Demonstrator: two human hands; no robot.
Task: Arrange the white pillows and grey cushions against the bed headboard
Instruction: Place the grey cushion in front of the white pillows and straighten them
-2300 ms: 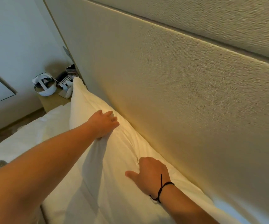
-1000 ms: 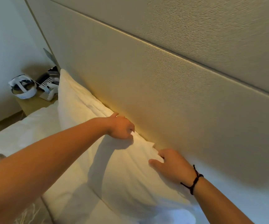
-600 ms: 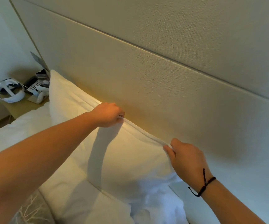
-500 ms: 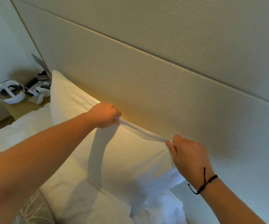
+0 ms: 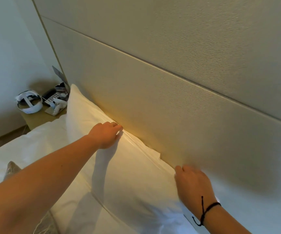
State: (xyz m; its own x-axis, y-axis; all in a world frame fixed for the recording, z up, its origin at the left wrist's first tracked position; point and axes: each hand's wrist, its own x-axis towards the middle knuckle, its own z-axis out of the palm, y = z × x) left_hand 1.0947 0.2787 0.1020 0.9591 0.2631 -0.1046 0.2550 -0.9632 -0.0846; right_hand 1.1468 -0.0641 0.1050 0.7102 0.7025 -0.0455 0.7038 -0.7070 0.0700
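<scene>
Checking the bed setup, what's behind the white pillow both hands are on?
Behind the white pillow stands the padded beige headboard. A second white fabric edge peeks out between them; what it belongs to is hidden. The left hand and right hand hold the pillow's top edge.

Both arms reach forward — left hand (image 5: 105, 135) and right hand (image 5: 193, 184) with fingers curled, pinching.

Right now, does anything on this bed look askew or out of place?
Yes: a loose corner of white fabric pokes up behind the white pillow against the headboard, between the hands, so the top edge is untidy.
</scene>
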